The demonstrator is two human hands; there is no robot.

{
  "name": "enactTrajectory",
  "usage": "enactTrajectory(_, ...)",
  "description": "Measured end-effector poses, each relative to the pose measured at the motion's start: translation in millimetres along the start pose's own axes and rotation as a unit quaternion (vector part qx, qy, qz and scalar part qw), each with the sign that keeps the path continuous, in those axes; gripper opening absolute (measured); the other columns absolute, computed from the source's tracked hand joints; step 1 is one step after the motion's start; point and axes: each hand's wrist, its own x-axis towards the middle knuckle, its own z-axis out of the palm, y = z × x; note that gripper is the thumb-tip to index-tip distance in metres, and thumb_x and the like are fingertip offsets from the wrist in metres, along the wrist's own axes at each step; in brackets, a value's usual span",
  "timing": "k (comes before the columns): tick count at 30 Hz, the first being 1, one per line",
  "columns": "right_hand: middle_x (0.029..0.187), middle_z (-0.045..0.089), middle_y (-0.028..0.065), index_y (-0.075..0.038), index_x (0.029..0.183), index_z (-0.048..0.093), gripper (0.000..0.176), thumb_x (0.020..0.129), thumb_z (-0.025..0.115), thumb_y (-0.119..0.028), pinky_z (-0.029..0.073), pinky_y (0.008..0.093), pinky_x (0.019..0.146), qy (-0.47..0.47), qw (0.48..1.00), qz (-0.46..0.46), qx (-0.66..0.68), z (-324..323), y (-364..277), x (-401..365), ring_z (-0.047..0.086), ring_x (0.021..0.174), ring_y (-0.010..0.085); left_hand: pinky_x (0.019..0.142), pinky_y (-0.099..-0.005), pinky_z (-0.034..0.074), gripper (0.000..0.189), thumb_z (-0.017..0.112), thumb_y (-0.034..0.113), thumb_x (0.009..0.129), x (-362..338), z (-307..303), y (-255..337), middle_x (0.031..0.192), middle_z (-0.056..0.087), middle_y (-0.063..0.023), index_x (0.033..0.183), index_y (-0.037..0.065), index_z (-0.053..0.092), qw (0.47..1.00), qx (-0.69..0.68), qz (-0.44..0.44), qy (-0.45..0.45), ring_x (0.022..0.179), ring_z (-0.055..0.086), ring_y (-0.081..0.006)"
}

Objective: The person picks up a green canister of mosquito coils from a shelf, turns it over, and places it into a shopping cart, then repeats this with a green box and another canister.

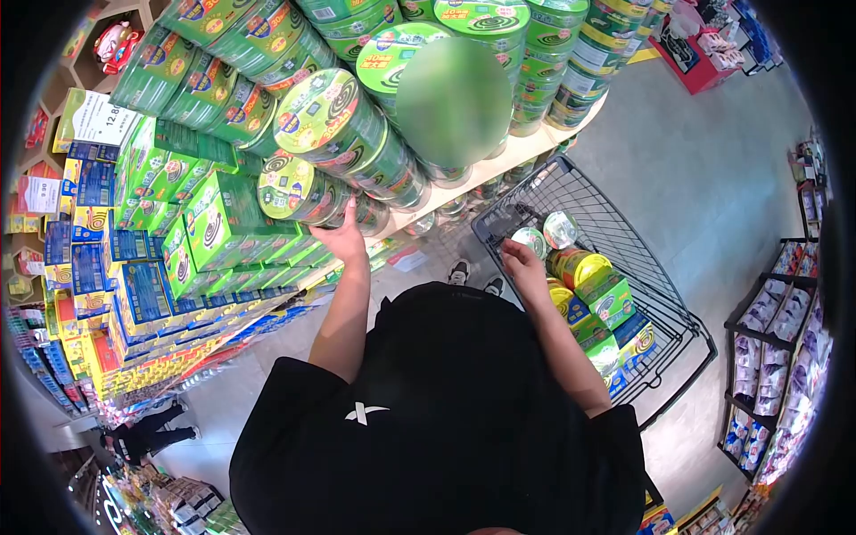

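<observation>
My left hand [346, 237] is at the shelf, its thumb and fingers closed around the side of a green mosquito coil tub [288, 189] with a yellow-green lid. This tub lies at the front of the stacked tubs. Over the near side of the shopping cart [615, 259], my right hand [524, 265] has loosely curled fingers with a gap to the thumb, and nothing shows in it. Just beyond it in the cart are clear-lidded tubs [560, 229], yellow-lidded tubs [592, 267] and green mosquito coil boxes [609, 301].
Tall stacks of green tubs [330, 116] fill the wooden shelf [526, 141]. Green boxes [214, 223] and blue boxes [147, 285] stand left of them. A rack of packaged goods [771, 343] is at far right. Another person [147, 432] is at lower left.
</observation>
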Motion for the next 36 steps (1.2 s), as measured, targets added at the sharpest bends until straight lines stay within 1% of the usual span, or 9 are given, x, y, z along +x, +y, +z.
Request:
enactTrajectory(7, 0.122, 0.066, 0.0086, 0.004, 0.135, 0.057, 0.043, 0.096, 0.062, -0.012, 0.048, 0.0256, 0.079, 0.001, 1.0, 0.013, -0.003, -1.1, -2.4, 1.2, 0.061, 0.096, 0.0118, 0.11, -0.0367, 0.04, 0.097, 0.091, 0.024, 0.075, 2.7, -13.5, -5.6, 0.137, 0.054, -0.0209, 0.146, -0.006, 0.032, 0.997, 0.065, -0.038, -0.021, 0.125, 0.054, -0.0271)
enactTrajectory(10, 0.125, 0.066, 0.0093, 0.004, 0.135, 0.056, 0.043, 0.096, 0.062, -0.012, 0.048, 0.0258, 0.081, 0.001, 1.0, 0.012, -0.003, -1.7, 0.7, 2.6, 0.061, 0.099, 0.0127, 0.103, -0.0367, 0.044, 0.087, 0.088, 0.018, 0.079, 2.2, -14.7, -6.6, 0.135, 0.055, -0.0189, 0.144, -0.005, 0.035, 0.996, 0.086, 0.005, -0.022, 0.116, 0.057, -0.0259)
enactTrajectory(16, 0.127, 0.066, 0.0107, 0.004, 0.135, 0.057, 0.043, 0.095, 0.062, -0.012, 0.049, 0.0268, 0.084, -0.007, 1.0, 0.015, -0.009, -2.5, 6.0, 6.1, 0.062, 0.104, 0.0143, 0.099, -0.0378, 0.046, 0.084, 0.084, 0.022, 0.084, -1.7, -31.8, -4.3, 0.132, 0.056, -0.0179, 0.147, -0.003, 0.033, 0.989, 0.128, 0.02, -0.073, 0.114, 0.057, -0.0255)
enactTrajectory(19, 0.125, 0.066, 0.0106, 0.004, 0.134, 0.057, 0.043, 0.095, 0.063, -0.012, 0.049, 0.0269, 0.083, 0.003, 1.0, 0.011, -0.004, -1.5, 7.4, 7.0, 0.062, 0.101, 0.014, 0.089, -0.0335, 0.048, 0.063, 0.077, 0.028, 0.091, -31.8, -48.0, 26.2, 0.119, 0.06, -0.0133, 0.136, -0.002, 0.046, 0.958, 0.236, -0.157, -0.051, 0.101, 0.059, -0.0201)
enactTrajectory(22, 0.124, 0.067, 0.0099, 0.004, 0.134, 0.058, 0.043, 0.095, 0.063, -0.013, 0.049, 0.0266, 0.08, 0.008, 1.0, 0.014, 0.0, -1.9, 9.2, 8.0, 0.062, 0.097, 0.0132, 0.069, -0.0285, 0.046, 0.036, 0.073, 0.03, 0.094, -52.0, -77.8, 6.2, 0.089, 0.061, -0.0077, 0.105, -0.002, 0.06, 0.972, 0.146, -0.119, -0.138, 0.076, 0.055, -0.0127)
enactTrajectory(25, 0.122, 0.067, 0.0096, 0.004, 0.133, 0.059, 0.042, 0.094, 0.063, -0.013, 0.049, 0.0261, 0.078, 0.016, 1.0, 0.021, 0.007, -2.7, 14.9, 9.6, 0.061, 0.094, 0.0126, 0.06, -0.0252, 0.04, 0.033, 0.064, 0.03, 0.101, -68.9, -87.8, 20.2, 0.071, 0.059, -0.0028, 0.08, 0.005, 0.059, 0.942, 0.156, -0.232, -0.186, 0.063, 0.051, -0.009)
enactTrajectory(29, 0.12, 0.067, 0.0101, 0.004, 0.134, 0.058, 0.043, 0.095, 0.063, -0.015, 0.049, 0.0261, 0.076, 0.022, 1.0, 0.02, 0.007, -5.0, 23.0, 9.9, 0.061, 0.094, 0.0126, 0.049, -0.0274, 0.036, 0.045, 0.057, 0.037, 0.104, -73.3, -88.4, 26.5, 0.059, 0.052, -0.0005, 0.07, 0.007, 0.054, 0.928, 0.131, -0.27, -0.219, 0.05, 0.044, -0.0098)
enactTrajectory(34, 0.119, 0.068, 0.0044, -0.005, 0.123, 0.063, 0.027, 0.099, 0.057, -0.017, 0.048, 0.0314, 0.09, 0.019, 0.996, 0.077, 0.04, -11.2, 30.4, 8.1, 0.064, 0.105, 0.014, 0.044, -0.0269, 0.031, 0.051, 0.05, 0.043, 0.106, -69.3, -71.3, 42.5, 0.055, 0.044, 0.0022, 0.066, 0.01, 0.053, 0.903, 0.137, -0.327, -0.243, 0.045, 0.036, -0.0089)
enactTrajectory(36, 0.118, 0.069, 0.006, -0.006, 0.115, 0.063, 0.021, 0.1, 0.056, -0.018, 0.048, 0.033, 0.091, -0.002, 0.992, 0.101, 0.075, -11.7, 28.8, 10.1, 0.065, 0.104, 0.0153, 0.045, -0.0253, 0.031, 0.041, 0.052, 0.035, 0.106, -76.2, -55.4, 58.7, 0.059, 0.044, 0.0039, 0.076, 0.008, 0.059, 0.896, 0.117, -0.309, -0.295, 0.048, 0.037, -0.0066)
